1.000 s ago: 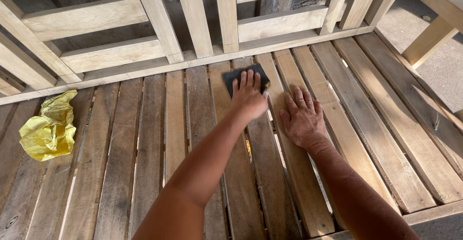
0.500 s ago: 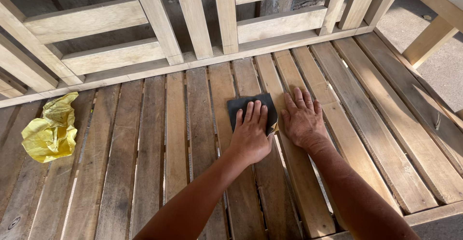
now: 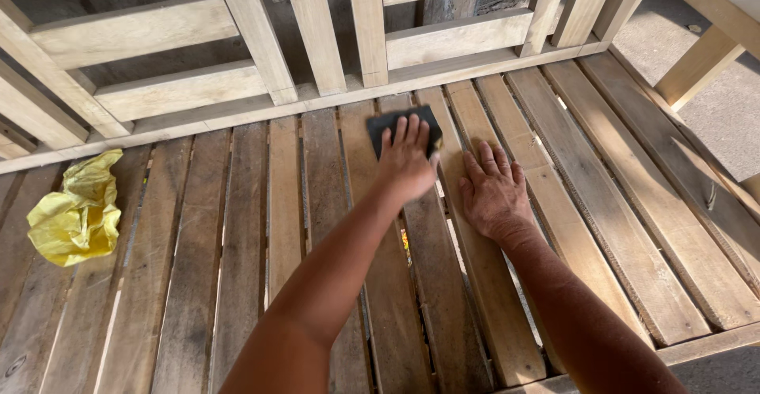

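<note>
My left hand [image 3: 408, 159] presses flat on a dark sheet of sandpaper [image 3: 385, 126] that lies on a slat of the wooden bench seat [image 3: 237, 228], close to the backrest. Only the far edge and left corner of the sheet show past my fingers. My right hand [image 3: 492, 192] rests flat, fingers spread, on the neighbouring slat just to the right, holding nothing.
A crumpled yellow cloth or bag [image 3: 75, 216] lies on the slats at the far left. The slatted backrest [image 3: 253, 61] rises behind the seat. A wooden armrest frame [image 3: 704, 38] stands at the right, with grey ground beyond it.
My left hand pulled the sandpaper toward me along the slat, then pushed it back toward the backrest. My right hand stayed flat in place.
</note>
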`<state>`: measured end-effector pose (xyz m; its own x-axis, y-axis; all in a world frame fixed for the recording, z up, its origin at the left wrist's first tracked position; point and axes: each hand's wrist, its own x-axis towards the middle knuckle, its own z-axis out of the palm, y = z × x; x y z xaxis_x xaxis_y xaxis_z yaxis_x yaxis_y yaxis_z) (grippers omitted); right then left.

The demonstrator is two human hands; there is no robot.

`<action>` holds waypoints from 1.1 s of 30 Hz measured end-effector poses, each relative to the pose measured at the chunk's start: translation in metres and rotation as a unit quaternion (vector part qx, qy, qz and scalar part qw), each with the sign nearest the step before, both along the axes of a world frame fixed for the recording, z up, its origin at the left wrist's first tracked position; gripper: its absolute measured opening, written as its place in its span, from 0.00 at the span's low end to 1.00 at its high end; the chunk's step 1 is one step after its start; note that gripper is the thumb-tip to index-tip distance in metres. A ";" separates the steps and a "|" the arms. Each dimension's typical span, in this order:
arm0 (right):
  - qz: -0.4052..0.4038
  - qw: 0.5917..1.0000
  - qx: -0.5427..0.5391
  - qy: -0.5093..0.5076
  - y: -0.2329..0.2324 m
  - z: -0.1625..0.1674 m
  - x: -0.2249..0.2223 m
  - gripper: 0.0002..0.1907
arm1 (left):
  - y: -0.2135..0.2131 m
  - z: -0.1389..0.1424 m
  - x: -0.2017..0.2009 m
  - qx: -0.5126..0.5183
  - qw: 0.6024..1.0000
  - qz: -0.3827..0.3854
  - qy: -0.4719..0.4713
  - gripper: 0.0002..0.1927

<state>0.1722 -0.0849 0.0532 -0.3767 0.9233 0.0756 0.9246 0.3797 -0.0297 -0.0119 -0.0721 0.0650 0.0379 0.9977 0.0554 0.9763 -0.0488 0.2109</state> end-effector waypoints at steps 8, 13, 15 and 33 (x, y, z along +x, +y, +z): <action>-0.012 1.000 -0.016 -0.008 -0.001 -0.007 -0.002 0.32 | -0.106 -0.018 0.027 0.014 0.997 -0.081 0.005 0.35; 0.007 1.000 0.013 -0.007 0.002 -0.011 0.002 0.32 | -0.029 -0.012 0.014 -0.007 0.999 -0.008 -0.030 0.32; 0.014 1.000 0.022 0.015 0.000 -0.012 0.005 0.31 | 0.009 -0.007 0.003 -0.003 1.000 0.016 -0.026 0.33; -0.008 0.998 0.001 0.063 0.004 -0.014 0.007 0.26 | -0.069 -0.010 0.030 -0.016 0.999 -0.016 -0.032 0.33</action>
